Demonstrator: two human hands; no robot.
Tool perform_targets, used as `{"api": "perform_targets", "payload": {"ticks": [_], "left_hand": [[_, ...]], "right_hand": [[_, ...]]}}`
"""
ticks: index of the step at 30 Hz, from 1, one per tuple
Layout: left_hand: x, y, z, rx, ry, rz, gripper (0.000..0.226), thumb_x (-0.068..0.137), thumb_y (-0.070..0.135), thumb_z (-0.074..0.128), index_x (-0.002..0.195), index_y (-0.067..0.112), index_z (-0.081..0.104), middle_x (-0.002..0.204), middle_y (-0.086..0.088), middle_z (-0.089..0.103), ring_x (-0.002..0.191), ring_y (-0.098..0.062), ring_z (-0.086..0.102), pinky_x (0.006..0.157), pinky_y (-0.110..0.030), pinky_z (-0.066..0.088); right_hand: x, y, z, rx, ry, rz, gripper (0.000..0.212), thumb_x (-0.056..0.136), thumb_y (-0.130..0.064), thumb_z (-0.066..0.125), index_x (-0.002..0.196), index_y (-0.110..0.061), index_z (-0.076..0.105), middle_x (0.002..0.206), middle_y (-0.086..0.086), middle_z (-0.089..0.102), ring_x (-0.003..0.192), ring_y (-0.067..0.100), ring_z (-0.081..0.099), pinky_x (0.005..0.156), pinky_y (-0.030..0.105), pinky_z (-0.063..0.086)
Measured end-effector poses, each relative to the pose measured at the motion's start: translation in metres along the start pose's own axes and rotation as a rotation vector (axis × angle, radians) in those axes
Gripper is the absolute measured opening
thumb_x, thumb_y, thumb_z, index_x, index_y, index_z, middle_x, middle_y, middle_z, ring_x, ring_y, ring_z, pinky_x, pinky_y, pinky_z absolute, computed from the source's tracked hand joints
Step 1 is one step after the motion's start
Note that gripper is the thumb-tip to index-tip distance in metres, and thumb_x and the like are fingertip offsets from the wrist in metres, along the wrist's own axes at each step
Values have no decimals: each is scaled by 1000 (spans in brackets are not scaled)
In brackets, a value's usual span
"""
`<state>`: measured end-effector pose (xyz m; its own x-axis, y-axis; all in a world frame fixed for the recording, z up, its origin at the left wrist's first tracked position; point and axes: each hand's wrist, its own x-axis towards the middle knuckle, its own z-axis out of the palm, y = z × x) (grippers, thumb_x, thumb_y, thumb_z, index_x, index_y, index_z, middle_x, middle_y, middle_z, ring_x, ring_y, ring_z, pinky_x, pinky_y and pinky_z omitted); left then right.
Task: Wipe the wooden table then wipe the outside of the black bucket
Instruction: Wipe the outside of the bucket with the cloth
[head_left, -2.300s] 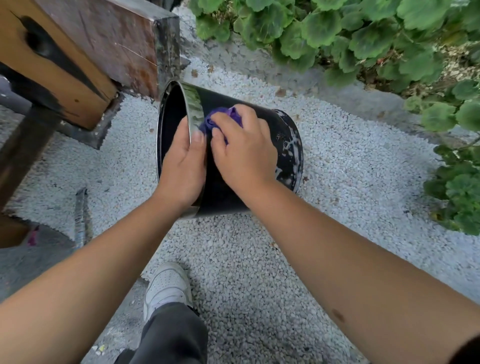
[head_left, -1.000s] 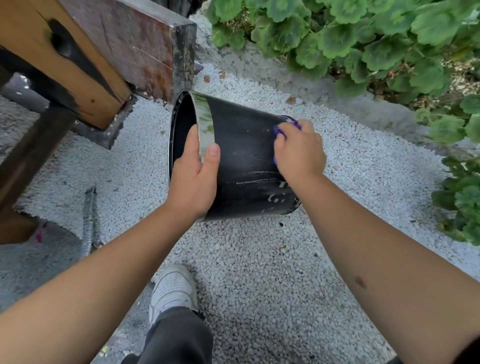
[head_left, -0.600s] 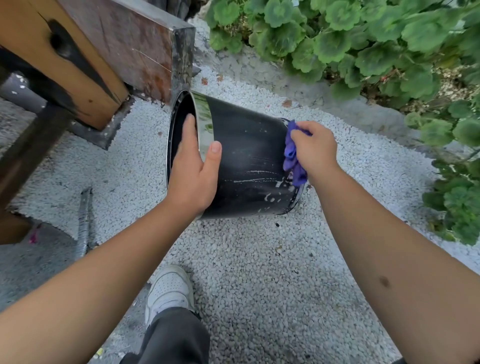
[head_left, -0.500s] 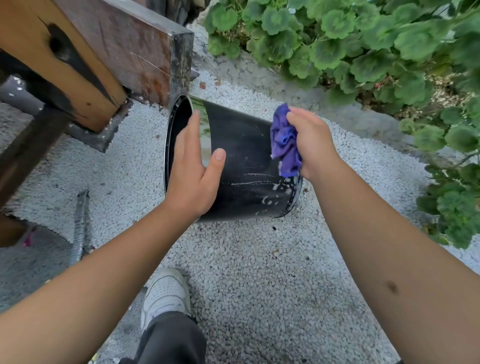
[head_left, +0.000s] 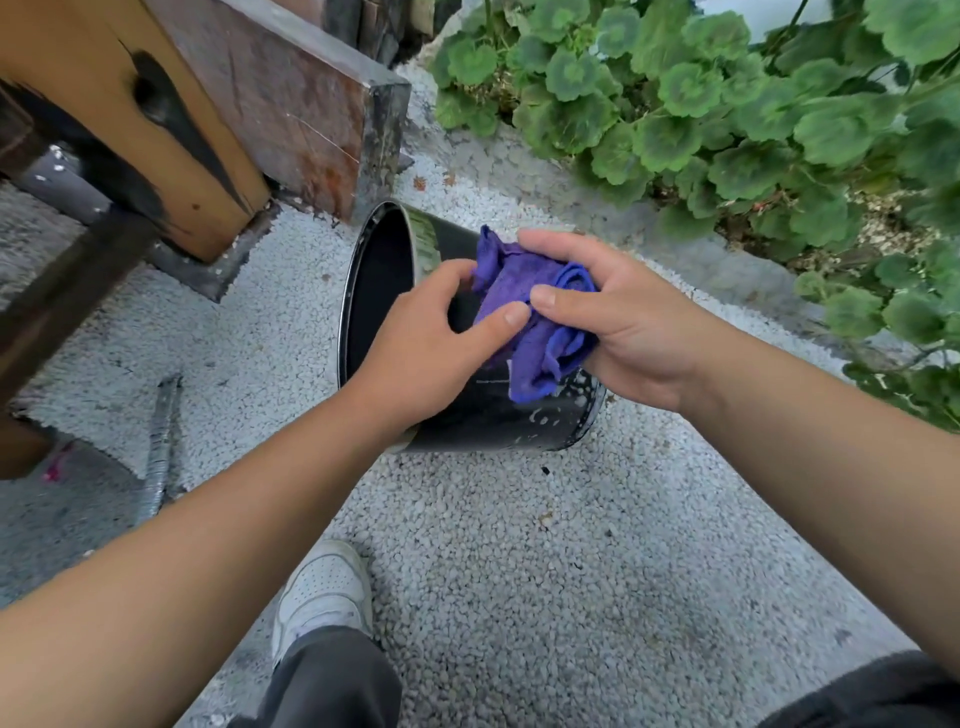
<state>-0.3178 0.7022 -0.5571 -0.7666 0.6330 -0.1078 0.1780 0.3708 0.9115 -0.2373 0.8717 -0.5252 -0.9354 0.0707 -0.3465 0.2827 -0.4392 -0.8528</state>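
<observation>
A white shoe (head_left: 323, 587) stands on the gravel (head_left: 545, 561). Above it, both hands hold the purple cloth (head_left: 524, 306): the left hand (head_left: 431, 343) pinches it with curled fingers, the right hand (head_left: 618, 322) grips it. Behind them the bucket (head_left: 488, 421) lies on its side on the gravel, opening to the left, near the wooden surface (head_left: 171, 119).

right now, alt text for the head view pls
Both hands, left hand and right hand, hold a crumpled purple cloth above a black bucket lying on its side on white gravel, beside a wooden table.
</observation>
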Motion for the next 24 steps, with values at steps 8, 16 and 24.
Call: {"api": "perform_targets", "payload": {"ticks": [8,16,24], "left_hand": [[13,-3,3,-119,85,-107,18,88,31,58,73,24,51,75,-6,54,70,-17,45,70,-34,39],[16,2,2,-265,178,-200,25,102,20,48,77,22,49,77,-7,47,69,-17,38,64,-34,32],[21,0,-2,-315,151,-217,24,103,25,43,84,20,58,83,-2,62,72,-14,55,68,-31,47]], "right_hand": [[-5,-7,-18,-57,-1,-50,63,71,7,67,127,-20,54,126,7,61,106,20,65,88,36,54],[-6,-6,-20,-266,38,-64,14,72,-27,75,82,-18,71,84,2,69,75,12,64,70,23,54],[-9,-11,-23,-555,42,127,24,95,-5,54,80,-18,68,60,-5,52,52,8,41,49,20,38]]}}
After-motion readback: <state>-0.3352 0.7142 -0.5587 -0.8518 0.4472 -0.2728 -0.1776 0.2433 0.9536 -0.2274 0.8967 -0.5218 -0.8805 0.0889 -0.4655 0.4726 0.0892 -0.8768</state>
